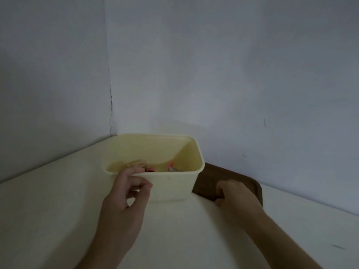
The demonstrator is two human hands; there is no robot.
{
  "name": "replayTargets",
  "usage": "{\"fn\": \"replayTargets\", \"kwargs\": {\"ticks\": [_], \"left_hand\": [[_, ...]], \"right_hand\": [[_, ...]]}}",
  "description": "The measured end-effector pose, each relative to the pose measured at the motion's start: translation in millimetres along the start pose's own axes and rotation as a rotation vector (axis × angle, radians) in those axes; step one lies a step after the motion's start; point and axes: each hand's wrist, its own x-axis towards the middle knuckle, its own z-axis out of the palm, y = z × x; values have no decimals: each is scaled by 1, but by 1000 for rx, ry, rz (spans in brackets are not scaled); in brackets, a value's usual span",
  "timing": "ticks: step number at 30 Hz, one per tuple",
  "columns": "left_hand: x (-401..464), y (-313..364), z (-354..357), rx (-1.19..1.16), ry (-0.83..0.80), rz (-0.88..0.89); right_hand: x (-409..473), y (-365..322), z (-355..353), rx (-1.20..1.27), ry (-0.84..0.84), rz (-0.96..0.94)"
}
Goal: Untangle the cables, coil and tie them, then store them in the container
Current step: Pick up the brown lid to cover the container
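The pale yellow rectangular plastic container (155,171) sits in the middle of the frame, a little below centre, on the cream-coloured surface (48,210), pushed toward the corner where the grey walls (213,65) meet. Inside it, low against the near wall, I can make out a pale coiled cable (137,163) and some pink and grey bits (171,167) that look like more bundled cable with ties, though the rim hides most of them. No loose cable shows on the surface, so I judge the untangling, coiling and storing to be largely done, with little left beyond putting the container away. My left hand (126,193) is at the near-left part of the rim, fingers (124,174) hooked over the edge and the thumb curled toward them on the outside, gripping the wall. My right hand (236,193), at lower right of the container, has its fingers curled round the near edge of a dark brown wooden tray (217,175) that lies beside and partly behind the container.
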Motion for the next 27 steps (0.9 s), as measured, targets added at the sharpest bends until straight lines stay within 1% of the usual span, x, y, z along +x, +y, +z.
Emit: {"fn": "replayTargets", "kwargs": {"ticks": [3, 6, 11, 13, 16, 19, 21, 24, 27], "left_hand": [[0, -1, -2, -55, -8, 18], [0, 5, -4, -112, 6, 44], [-3, 8, -8, -143, 45, 86], [-3, 8, -8, -152, 53, 84], [-5, 11, -7, -180, 67, 90], [-8, 10, -9, -190, 85, 100], [-8, 10, -11, -202, 90, 105], [-8, 12, -14, -179, 135, 101], [-14, 27, -15, -150, 193, 116]], "right_hand": [[-4, -10, -1, -245, 14, -142], [-12, -16, 1, -379, 64, -222], [-12, -2, 2, -392, 178, -265], [-12, 2, 7, -365, 171, -316], [-13, 8, 10, -400, 196, -421], [-14, 7, 7, -400, 196, -404], [-16, 0, 4, -376, 164, -350], [-14, -5, -1, -414, 172, -271], [-8, -9, -17, -389, 273, -142]]}}
